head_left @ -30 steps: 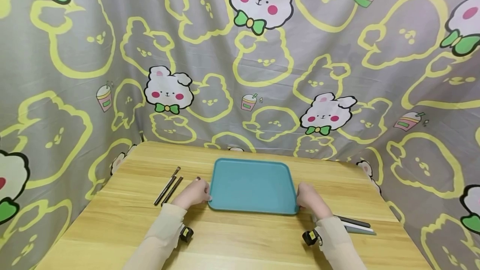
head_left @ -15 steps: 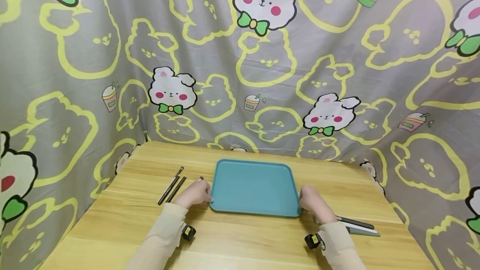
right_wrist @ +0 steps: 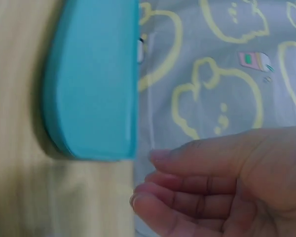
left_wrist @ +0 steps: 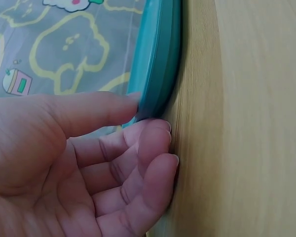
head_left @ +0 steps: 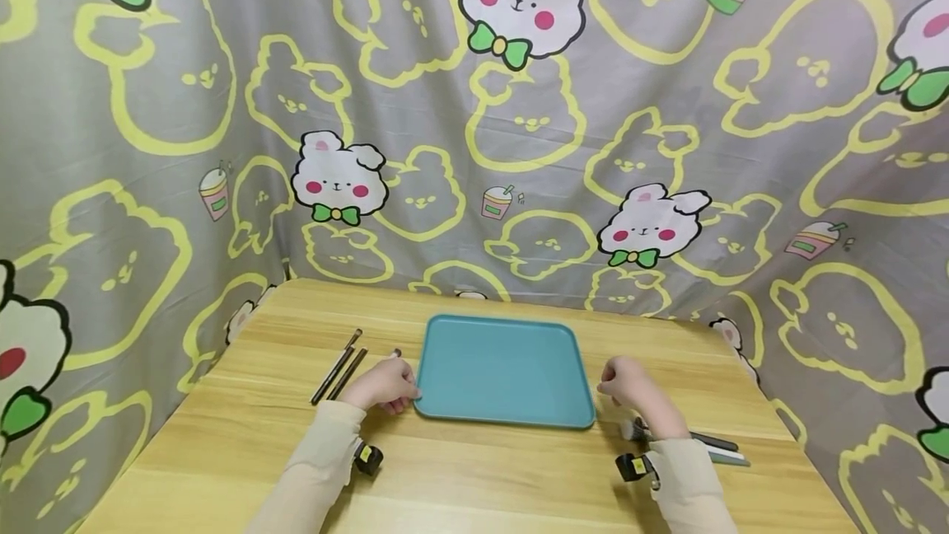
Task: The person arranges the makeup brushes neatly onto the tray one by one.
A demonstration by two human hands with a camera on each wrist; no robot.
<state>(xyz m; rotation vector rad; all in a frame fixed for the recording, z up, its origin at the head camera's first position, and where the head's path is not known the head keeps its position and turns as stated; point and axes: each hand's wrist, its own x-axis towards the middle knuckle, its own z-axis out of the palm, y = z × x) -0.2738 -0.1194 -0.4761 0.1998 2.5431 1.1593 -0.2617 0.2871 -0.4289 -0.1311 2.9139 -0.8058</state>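
Note:
A teal rectangular tray [head_left: 507,371] lies flat on the wooden table. At its near left corner is my left hand [head_left: 381,386]; in the left wrist view the thumb [left_wrist: 121,107] touches the rim and the curled fingers meet the lower edge. My right hand [head_left: 630,390] is just off the tray's right side, apart from it, its fingers loosely bent around nothing. Slim dark makeup brushes [head_left: 348,373] lie left of the tray, and another brush tip [head_left: 396,353] shows beyond my left hand. By my right wrist lie thicker-handled brushes [head_left: 715,440], partly hidden by the sleeve.
The wooden table [head_left: 489,476] extends around the tray on all sides. A grey curtain [head_left: 430,114] with yellow outlines and white cartoon animals hangs behind and beside it. A small black camera sits on each wrist, the right one [head_left: 632,466] near the brushes.
My right hand has let go of the tray's right edge and moved slightly right, uncovering a brush head. My left hand stays at the corner, its lower fingers dropped a little. The tray stays put.

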